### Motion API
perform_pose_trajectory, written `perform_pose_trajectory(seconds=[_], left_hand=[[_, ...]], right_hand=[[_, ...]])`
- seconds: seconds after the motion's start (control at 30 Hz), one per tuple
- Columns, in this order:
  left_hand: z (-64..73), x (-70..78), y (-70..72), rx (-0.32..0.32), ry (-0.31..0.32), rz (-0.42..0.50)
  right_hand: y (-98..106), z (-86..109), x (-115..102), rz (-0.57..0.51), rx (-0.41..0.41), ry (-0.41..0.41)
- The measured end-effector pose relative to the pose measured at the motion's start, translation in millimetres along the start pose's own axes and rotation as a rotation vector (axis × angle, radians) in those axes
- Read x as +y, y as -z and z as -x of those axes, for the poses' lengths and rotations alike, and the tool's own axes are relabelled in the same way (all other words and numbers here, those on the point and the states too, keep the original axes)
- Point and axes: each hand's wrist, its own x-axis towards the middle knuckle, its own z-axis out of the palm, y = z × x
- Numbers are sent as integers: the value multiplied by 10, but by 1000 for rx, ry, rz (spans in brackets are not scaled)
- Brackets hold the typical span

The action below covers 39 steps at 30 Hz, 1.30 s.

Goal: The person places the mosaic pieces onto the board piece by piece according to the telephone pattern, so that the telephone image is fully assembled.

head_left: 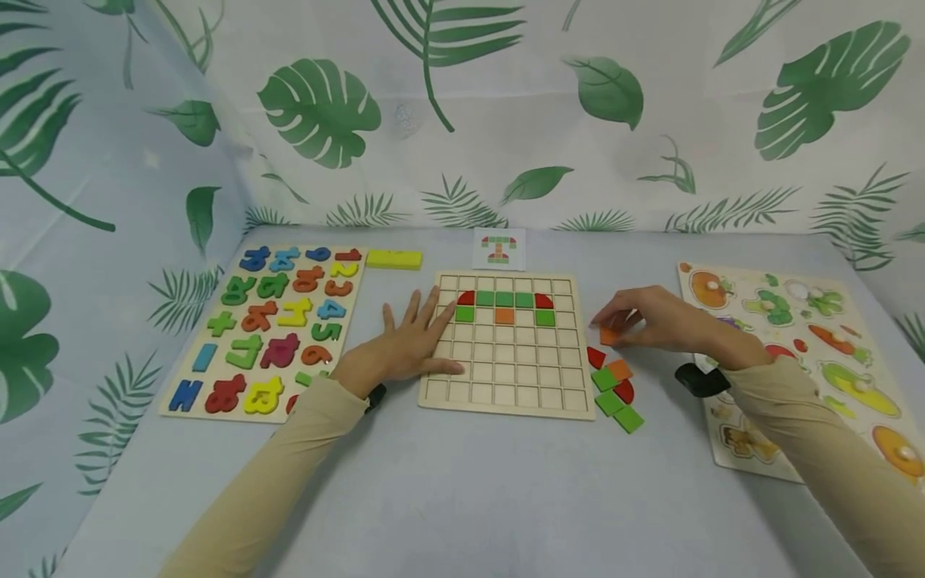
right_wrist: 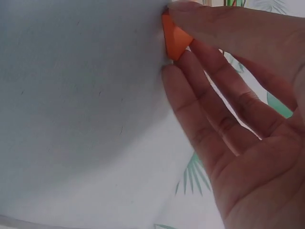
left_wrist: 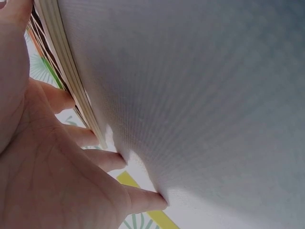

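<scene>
My left hand (head_left: 410, 345) lies spread at the left edge of a wooden grid board (head_left: 506, 412), its thumb and index finger over the board. Beyond the rim, other fingertips touch the cloth in the left wrist view. Set in the upper cells are red rounded pieces (head_left: 543, 301), green squares (head_left: 504, 299) and one orange square (head_left: 504, 316). Right of the board, my right hand (head_left: 654, 317) pinches an orange square tile (right_wrist: 176, 38) between thumb and fingers, close over the table. Just below it lie loose green tiles (head_left: 629, 418), red rounded pieces (head_left: 596, 357) and another orange tile (head_left: 620, 370).
Behind the board sits a pattern card (head_left: 499, 250) showing a coloured figure. A number puzzle board (head_left: 238, 353) stands at the left, with a yellow block (head_left: 393, 259) beside it. At the right, under my forearm, is a vegetable puzzle board (head_left: 795, 321).
</scene>
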Motion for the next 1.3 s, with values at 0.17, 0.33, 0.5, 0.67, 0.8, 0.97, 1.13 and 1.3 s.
perform_pose_trajectory(seconds=[0.17, 0.33, 0.5, 0.67, 0.8, 0.97, 1.13, 1.3], left_hand=[[14, -1, 4, -3, 1, 10], [6, -14, -21, -6, 0, 5], [11, -11, -38, -13, 7, -13], [19, -2, -30, -3, 2, -18], [20, -2, -26, 1, 2, -23], [9, -12, -30, -1, 0, -20], [1, -15, -26, -2, -2, -19], [3, -10, -16, 0, -4, -12]], right_hand=[[-11, -4, 19, 10, 3, -33], [-17, -22, 9, 17, -21, -83], [-2, -31, 17, 21, -40, -123], [4, -22, 0, -9, -10, -135], [2, -15, 16, -28, 16, -110], [-6, -12, 43, -31, 45, -51], [-8, -47, 14, 8, 75, 11], [1, -122, -87, 40, 101, 14]])
